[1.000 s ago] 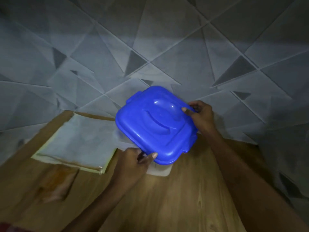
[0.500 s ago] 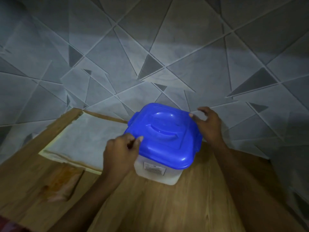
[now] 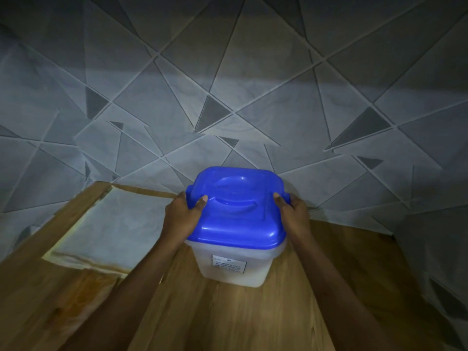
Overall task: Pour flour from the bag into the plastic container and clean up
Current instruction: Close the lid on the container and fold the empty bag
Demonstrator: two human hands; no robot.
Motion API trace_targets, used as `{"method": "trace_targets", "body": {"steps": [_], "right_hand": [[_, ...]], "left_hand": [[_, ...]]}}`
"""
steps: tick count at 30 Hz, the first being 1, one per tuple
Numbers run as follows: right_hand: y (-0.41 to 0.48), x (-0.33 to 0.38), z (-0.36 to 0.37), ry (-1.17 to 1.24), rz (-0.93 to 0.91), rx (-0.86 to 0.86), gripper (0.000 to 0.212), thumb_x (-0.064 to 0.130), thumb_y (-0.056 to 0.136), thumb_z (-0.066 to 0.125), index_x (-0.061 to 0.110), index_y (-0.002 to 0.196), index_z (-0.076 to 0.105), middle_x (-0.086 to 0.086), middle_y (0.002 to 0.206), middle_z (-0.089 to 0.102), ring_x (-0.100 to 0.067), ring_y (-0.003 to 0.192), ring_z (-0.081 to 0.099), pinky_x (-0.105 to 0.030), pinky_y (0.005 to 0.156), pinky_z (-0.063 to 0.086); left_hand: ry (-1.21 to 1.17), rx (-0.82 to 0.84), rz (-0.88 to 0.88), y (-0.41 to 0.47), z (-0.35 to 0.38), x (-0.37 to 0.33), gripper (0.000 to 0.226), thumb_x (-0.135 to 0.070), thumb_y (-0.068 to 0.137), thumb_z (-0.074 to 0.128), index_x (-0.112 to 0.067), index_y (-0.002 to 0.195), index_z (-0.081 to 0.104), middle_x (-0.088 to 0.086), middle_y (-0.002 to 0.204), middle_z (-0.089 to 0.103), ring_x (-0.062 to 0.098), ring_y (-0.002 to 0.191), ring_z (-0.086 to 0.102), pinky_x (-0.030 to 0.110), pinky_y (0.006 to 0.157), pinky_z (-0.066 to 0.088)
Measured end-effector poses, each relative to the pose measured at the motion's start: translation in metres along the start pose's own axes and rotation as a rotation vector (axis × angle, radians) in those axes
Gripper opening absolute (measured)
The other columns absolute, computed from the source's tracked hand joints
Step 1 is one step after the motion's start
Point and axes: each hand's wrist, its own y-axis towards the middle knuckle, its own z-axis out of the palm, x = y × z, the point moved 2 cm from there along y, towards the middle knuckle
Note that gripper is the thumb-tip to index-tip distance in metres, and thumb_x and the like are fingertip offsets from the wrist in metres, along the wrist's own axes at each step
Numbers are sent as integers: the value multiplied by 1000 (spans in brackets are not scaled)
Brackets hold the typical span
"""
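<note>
Clasping container (image 3: 235,264): left hand (image 3: 181,216), right hand (image 3: 293,214)

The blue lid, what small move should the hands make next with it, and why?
Probably press the blue lid down at both sides to seat it. It lies over the plastic container, and the left hand and right hand grip its opposite edges.

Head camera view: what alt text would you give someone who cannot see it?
A left hand and a right hand grip opposite sides of the blue lid on a plastic container, thumbs on top. The container stands on a wooden surface near a grey tiled wall, with a pale sheet lying to its left.
</note>
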Motion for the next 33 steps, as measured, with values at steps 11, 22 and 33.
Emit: {"method": "trace_targets", "body": {"steps": [11,22,33], "right_hand": [[-18,-19,1,-1,104,-124,56,21,105,45,15,156,24,-15,148,48,-37,132,50,-48,108,42],[-27,-40,11,484,390,15,45,49,95,58,9,108,72,-13,105,75,-32,102,70,-48,93,53],[-14,-26,-7,220,178,-352,25,22,83,75,9,66,62,4,54,62,-16,59,60,-34,62,50]], "left_hand": [[100,1,59,-1,1,-4,56,-48,91,62,-3,124,59,12,117,64,31,110,63,27,73,42],[8,155,-41,26,10,-4,56,-47,98,51,-8,139,46,11,134,56,27,111,58,30,79,43],[66,130,-28,28,17,0,56,-49,98,49,-9,137,45,13,130,58,31,112,60,33,80,45]]}}
